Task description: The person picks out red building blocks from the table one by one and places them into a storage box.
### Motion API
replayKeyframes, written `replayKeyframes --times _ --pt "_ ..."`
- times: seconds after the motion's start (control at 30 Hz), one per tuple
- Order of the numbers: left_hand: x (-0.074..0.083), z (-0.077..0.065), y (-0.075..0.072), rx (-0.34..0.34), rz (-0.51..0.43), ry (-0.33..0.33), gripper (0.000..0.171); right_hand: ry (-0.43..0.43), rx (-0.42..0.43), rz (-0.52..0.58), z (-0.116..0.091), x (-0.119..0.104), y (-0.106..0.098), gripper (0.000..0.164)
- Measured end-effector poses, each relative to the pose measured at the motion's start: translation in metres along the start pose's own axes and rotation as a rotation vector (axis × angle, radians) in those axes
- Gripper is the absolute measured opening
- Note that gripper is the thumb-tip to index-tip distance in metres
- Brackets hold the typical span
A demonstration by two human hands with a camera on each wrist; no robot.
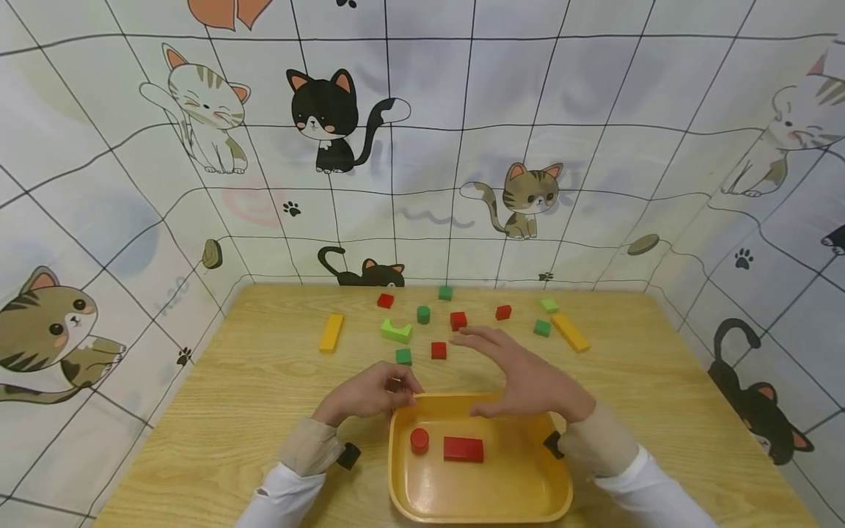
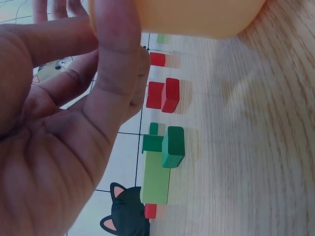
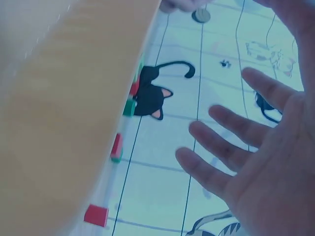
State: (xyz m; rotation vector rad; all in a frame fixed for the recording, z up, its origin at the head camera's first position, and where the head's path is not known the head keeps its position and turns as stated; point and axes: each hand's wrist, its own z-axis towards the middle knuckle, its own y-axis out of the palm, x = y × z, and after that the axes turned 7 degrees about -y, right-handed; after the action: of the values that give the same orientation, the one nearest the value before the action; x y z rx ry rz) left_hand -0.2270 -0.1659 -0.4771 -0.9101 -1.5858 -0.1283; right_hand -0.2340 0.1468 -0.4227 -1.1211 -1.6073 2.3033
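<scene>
A yellow plastic bin [image 1: 508, 488] stands at the near side of the table. Inside it lie a red cylinder [image 1: 419, 441] and a red rectangular block [image 1: 463, 449]. My left hand [image 1: 370, 394] pinches the bin's far left corner at the rim; its thumb and fingers are close up in the left wrist view. Over the far rim, toward the right, hovers my right hand [image 1: 531, 378], fingers spread and holding nothing. Just beyond the bin sit a red cube [image 1: 439, 350] and a green block [image 1: 403, 357]; another red cube [image 1: 458, 320] is close to the right fingertips.
Farther back lie a light green arch block [image 1: 397, 331], a green cylinder [image 1: 423, 315], and several small red and green blocks. A yellow bar [image 1: 331, 334] is at left, another yellow bar [image 1: 570, 332] at right. A cat-patterned curtain [image 1: 436, 147] surrounds the wooden table [image 1: 660, 411].
</scene>
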Motion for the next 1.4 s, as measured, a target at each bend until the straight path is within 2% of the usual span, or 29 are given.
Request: replayKeyframes --times 0.33,0.5,0.77,1.07,1.4 --pt "0.001 -0.001 0.001 -0.003 0.002 0.008 0.013 0.095 0.142 -0.115 0.007 0.031 -0.002 0.101" --pt "0.001 -0.002 0.000 -0.003 -0.003 0.005 0.011 0.155 0.163 -0.128 0.016 0.045 -0.010 0.102" --pt "0.000 -0.003 0.001 -0.001 -0.005 0.003 0.009 0.235 0.166 -0.150 0.026 0.068 -0.017 0.104" --pt "0.000 -0.002 0.000 0.006 0.006 -0.001 0.009 0.266 0.163 -0.134 0.037 0.102 -0.019 0.098" --pt "0.000 -0.001 0.000 0.004 0.013 -0.004 0.008 0.306 0.094 -0.132 0.049 0.131 -0.019 0.091"
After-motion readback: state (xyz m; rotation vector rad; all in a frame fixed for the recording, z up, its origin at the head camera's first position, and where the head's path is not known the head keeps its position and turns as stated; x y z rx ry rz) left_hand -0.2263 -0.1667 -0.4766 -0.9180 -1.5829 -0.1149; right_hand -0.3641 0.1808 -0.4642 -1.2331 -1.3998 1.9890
